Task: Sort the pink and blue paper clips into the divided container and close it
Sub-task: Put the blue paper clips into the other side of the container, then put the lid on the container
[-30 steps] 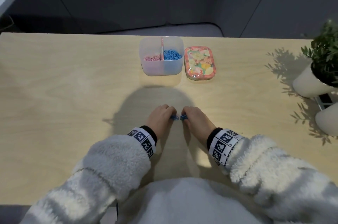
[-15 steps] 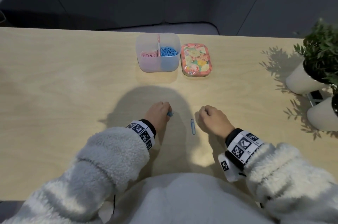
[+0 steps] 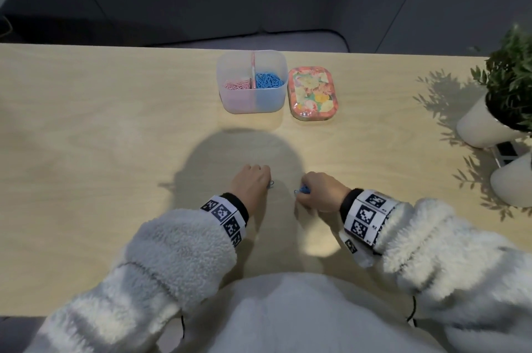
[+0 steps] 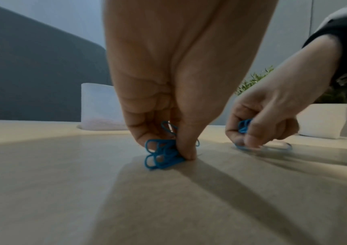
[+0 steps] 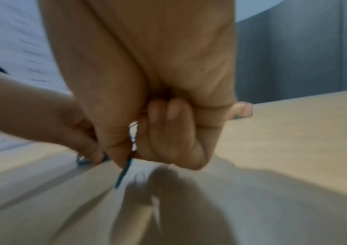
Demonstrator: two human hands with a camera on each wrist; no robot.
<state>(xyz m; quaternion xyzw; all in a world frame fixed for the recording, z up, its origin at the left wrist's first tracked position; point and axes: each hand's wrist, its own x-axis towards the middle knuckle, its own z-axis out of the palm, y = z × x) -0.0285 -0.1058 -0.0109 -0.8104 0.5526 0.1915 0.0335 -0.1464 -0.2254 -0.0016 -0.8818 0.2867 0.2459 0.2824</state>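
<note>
Presently, findings are recorded as follows.

Left grip: a bunch of blue paper clips [image 4: 164, 154] is pinched between thumb and fingertips of the left hand [image 3: 252, 182], the bunch touching the table [image 3: 100, 151].

Right grip: a second cluster of blue clips [image 4: 244, 126] is pinched in the curled fingers of the right hand [image 3: 322, 192]; one clip [image 5: 124, 170] hangs below the fingertips. A clip lying flat under this hand is suggested in the left wrist view, but blur prevents confirmation.

Divided container [image 3: 252, 102]: stood open, well beyond both grips. Pink clips [image 3: 237, 84] are seen in its left compartment, a blue pile [image 3: 269, 80] in its right.

Lid [image 3: 313, 94]: a floral lid is laid just right of the container, not yet fitted.

Risk, drop: the hanging clip is judged loosely held and could be shed in transit.

Risk, tangle: interlocked clips could snag and spill across the divider into the pink side.

Risk, leftovers: any flat clip left under the right grip could be missed before closing.

Surface: pale wood-grain tabletop, smooth; a body shadow is cast around both grips.

Room: dark grey panels behind; potted plants [image 3: 509, 87] in white pots far to the right of the right grip.
</note>
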